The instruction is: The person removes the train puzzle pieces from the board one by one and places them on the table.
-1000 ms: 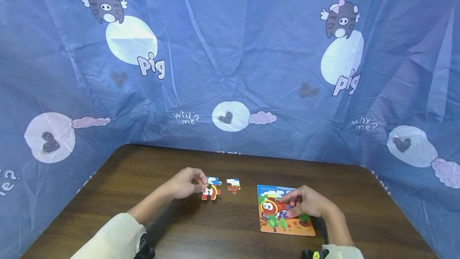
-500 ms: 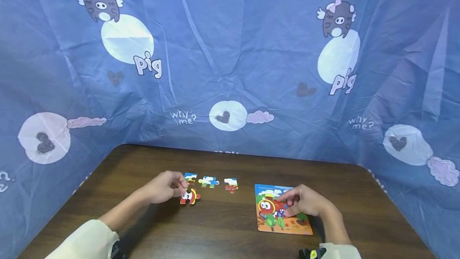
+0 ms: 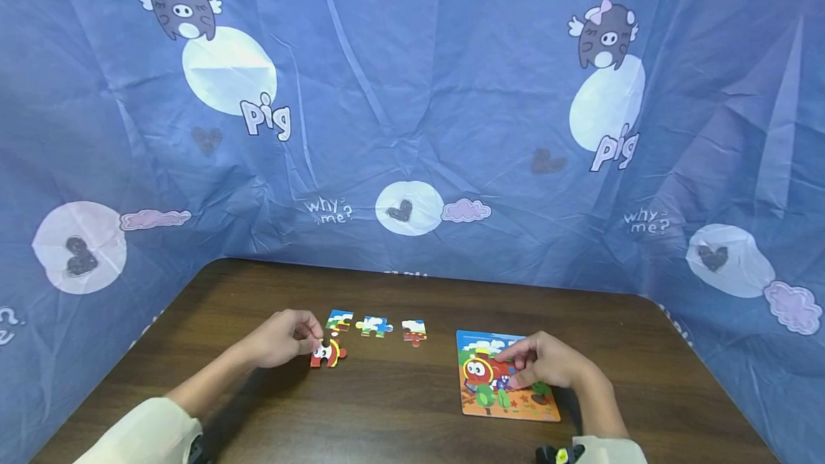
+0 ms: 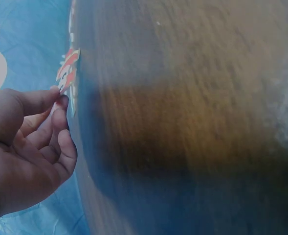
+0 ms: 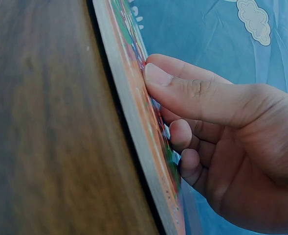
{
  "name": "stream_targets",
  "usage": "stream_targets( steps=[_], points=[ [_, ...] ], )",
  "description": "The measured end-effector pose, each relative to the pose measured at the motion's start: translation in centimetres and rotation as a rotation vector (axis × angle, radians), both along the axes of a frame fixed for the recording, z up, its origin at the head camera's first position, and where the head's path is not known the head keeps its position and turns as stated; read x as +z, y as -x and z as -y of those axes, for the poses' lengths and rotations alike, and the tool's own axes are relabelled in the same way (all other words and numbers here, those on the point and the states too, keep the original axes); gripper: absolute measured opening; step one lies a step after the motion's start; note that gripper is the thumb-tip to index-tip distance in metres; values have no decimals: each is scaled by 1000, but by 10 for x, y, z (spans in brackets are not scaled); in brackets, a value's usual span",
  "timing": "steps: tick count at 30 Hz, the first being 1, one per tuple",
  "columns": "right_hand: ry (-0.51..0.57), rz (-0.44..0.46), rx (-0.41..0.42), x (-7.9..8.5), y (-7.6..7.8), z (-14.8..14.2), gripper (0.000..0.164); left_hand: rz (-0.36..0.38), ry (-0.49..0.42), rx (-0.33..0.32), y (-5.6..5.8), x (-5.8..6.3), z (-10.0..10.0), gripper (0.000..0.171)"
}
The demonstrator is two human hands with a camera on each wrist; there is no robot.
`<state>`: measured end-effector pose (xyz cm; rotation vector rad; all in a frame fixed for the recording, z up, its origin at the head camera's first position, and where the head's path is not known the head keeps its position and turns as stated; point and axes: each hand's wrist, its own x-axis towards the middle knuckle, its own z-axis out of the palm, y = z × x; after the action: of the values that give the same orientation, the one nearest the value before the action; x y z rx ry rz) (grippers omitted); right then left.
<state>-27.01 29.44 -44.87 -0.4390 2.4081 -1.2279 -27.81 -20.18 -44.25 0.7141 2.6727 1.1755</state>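
My left hand (image 3: 283, 339) pinches a red jigsaw piece (image 3: 331, 354) with white eyes and a yellow curve, between thumb and fingertips. In the left wrist view that piece (image 4: 68, 71) shows nearly edge-on at the fingertips, low over the wood. On the right, my right hand (image 3: 548, 360) rests its thumb and index fingertips on a picture puzzle board (image 3: 512, 410) with a red cartoon train and green trees. Its thumb and index stand apart in the head view. From the right wrist, the thumb (image 5: 158, 76) lies against the board's picture side and the other fingers curl loosely.
Beyond the left hand lie a blue-green jigsaw piece (image 3: 339, 320), a cloud piece (image 3: 374, 326) and a white-and-red piece (image 3: 415, 331) in a loose row. They lie on a dark wooden table (image 3: 387, 414). A blue printed cloth (image 3: 412, 127) surrounds the table's back and sides.
My left hand has slid left with the red eye piece, away from the other pieces, uncovering the blue-green piece. The right hand stays at the board. The head view has shifted slightly.
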Motion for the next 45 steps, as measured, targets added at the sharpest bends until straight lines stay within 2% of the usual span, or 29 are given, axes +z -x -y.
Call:
stream_targets(
  steps=[6,11,21,27,35,40,45],
  points=[
    [-4,1,2,0,0,0,40,-81,49,18,6,-4,-1,9],
    [-24,-9,2,-1,1,-1,40,-117,79,11,10,-5,-1,10],
    [-3,-9,15,0,0,0,40,-142,116,-36,14,-10,-5,11],
    [-4,-11,19,1,0,0,40,-129,93,-30,15,-4,-12,10],
    [10,-17,30,0,-1,-3,41,-141,61,-80,16,7,-48,11],
    [33,-11,9,-1,-1,-4,47,-116,58,-117,15,8,-82,10],
    [-3,-43,-14,-1,-1,-7,51,-127,67,-177,16,9,-121,7]
  ],
)
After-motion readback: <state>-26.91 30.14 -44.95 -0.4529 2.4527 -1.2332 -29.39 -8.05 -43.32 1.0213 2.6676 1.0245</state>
